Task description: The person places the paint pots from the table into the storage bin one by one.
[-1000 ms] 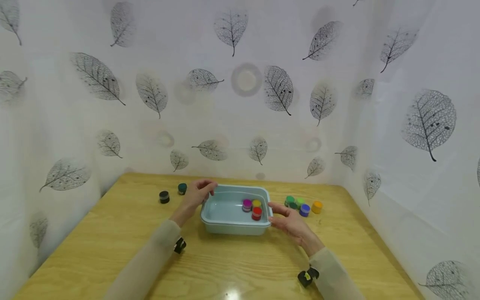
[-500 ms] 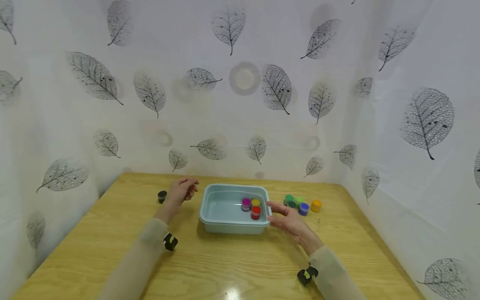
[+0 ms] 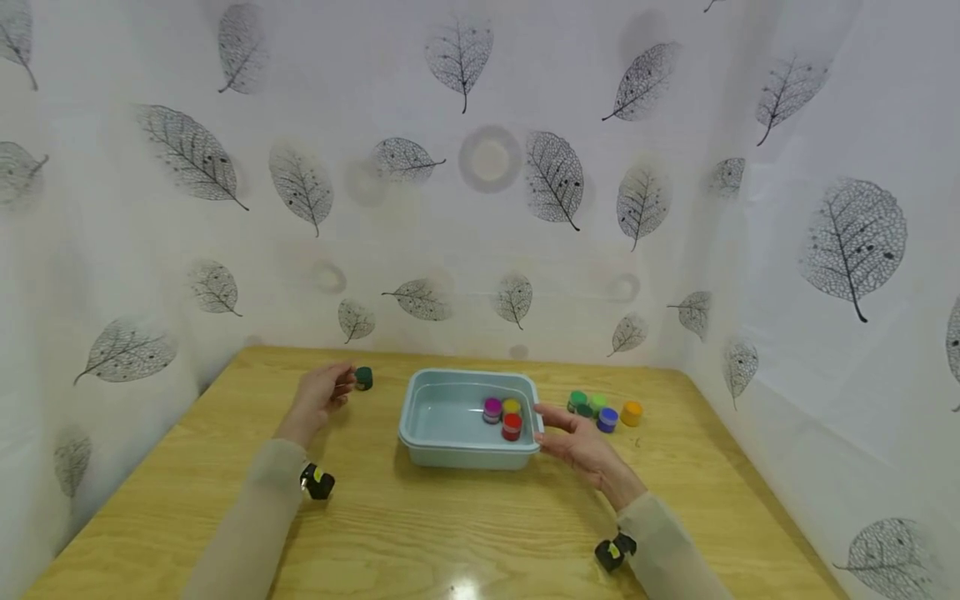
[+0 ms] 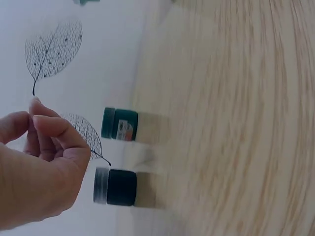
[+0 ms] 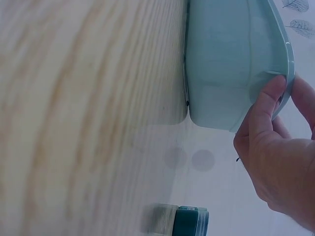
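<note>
We see one light blue tub (image 3: pixel 468 458) on the wooden surface (image 3: pixel 465 533), around its middle and toward the back. In its right half we count three small lidded jars grouped close together: one purple jar (image 3: pixel 492 410), one yellow jar (image 3: pixel 511 406) and one red jar (image 3: pixel 512 427). The right hand (image 3: pixel 585 450) is clamped on the tub's right rim, pinching it between thumb and fingers, and stands between the tub and a group of jars farther right. There we count five: a green jar (image 3: pixel 577 400), a light green jar (image 3: pixel 597 404), a dark green jar (image 3: pixel 584 411) and a blue jar (image 3: pixel 607 419) clustered together, with an orange jar (image 3: pixel 632 413) at the outer end. Well apart on the tub's left, the left hand (image 3: pixel 315 398) has loosely curled fingers, thumb and fingertips close together. In the left wrist view we find two jars near it, a deep teal jar (image 4: pixel 120 124) and a black jar (image 4: pixel 122 187), with a gap to each; from the head camera the left hand hides the black one. That makes ten jars in all. Around the surface we see a pale curtain (image 3: pixel 480 233) with leaf prints.
</note>
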`<act>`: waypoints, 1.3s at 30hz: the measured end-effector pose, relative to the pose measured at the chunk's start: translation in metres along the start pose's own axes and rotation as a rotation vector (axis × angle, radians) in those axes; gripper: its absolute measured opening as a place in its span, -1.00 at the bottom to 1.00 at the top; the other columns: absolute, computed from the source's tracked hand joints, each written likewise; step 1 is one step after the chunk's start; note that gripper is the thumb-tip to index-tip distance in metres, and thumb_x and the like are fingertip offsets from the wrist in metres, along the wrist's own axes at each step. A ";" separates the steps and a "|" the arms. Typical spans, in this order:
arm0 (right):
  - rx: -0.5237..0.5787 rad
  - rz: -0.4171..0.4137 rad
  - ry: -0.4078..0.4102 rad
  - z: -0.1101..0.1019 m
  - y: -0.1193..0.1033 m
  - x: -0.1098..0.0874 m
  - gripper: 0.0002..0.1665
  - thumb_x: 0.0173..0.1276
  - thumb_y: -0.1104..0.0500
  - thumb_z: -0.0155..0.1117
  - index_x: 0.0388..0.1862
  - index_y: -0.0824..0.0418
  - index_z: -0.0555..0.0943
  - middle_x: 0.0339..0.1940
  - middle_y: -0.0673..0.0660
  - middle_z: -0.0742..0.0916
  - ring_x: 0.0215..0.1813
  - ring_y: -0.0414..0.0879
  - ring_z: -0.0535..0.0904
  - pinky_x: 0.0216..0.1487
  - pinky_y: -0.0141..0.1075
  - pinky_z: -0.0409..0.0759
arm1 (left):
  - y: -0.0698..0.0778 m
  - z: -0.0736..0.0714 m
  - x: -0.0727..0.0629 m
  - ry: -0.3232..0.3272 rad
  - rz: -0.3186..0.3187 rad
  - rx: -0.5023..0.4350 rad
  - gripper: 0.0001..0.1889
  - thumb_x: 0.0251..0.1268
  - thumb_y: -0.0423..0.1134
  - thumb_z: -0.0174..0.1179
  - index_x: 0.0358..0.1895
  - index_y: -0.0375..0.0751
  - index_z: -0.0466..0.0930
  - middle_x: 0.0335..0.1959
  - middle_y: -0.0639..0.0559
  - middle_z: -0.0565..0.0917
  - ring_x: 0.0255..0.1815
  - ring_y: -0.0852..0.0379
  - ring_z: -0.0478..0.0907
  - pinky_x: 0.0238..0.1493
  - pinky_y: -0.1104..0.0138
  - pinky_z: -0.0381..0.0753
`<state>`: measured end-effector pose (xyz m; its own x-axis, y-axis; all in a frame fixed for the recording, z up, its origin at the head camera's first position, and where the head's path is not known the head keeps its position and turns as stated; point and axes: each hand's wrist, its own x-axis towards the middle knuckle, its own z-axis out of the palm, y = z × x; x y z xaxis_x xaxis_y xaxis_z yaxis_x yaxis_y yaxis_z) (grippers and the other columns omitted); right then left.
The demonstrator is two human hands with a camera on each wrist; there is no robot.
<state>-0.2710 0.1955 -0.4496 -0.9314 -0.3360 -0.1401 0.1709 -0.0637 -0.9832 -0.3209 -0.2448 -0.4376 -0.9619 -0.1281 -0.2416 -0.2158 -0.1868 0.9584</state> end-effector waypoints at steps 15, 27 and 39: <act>-0.005 0.021 0.017 -0.002 0.000 0.000 -0.26 0.35 0.37 0.26 0.48 0.32 0.26 0.42 0.41 0.36 0.23 0.03 0.55 0.13 -0.26 0.65 | -0.007 -0.029 0.000 0.236 -0.012 0.061 -0.53 0.40 -0.13 0.20 0.29 -0.23 0.46 -0.22 0.20 0.57 -0.23 0.24 0.48 -0.20 0.39 0.57; -0.015 0.014 -0.003 -0.001 0.002 0.000 -0.26 0.37 0.36 0.25 0.49 0.32 0.24 0.40 0.41 0.36 0.24 0.05 0.54 0.13 -0.27 0.65 | -0.011 -0.040 0.009 0.153 -0.029 0.172 -0.44 0.39 -0.29 0.18 0.43 -0.24 0.30 0.01 0.03 0.52 -0.42 0.27 0.41 -0.32 0.39 0.55; -0.001 0.020 0.006 -0.001 0.002 0.001 -0.27 0.36 0.36 0.25 0.48 0.32 0.25 0.41 0.41 0.36 0.25 0.07 0.54 0.14 -0.25 0.65 | -0.012 -0.054 0.017 -0.025 -0.059 0.207 -0.29 0.33 -0.43 0.20 0.50 -0.35 0.11 0.54 -0.31 0.07 -0.03 0.26 0.47 -0.04 0.45 0.61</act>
<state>-0.2721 0.1961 -0.4522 -0.9297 -0.3312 -0.1609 0.1896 -0.0559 -0.9803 -0.3259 -0.2978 -0.4617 -0.9498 -0.0979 -0.2971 -0.2995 0.0109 0.9540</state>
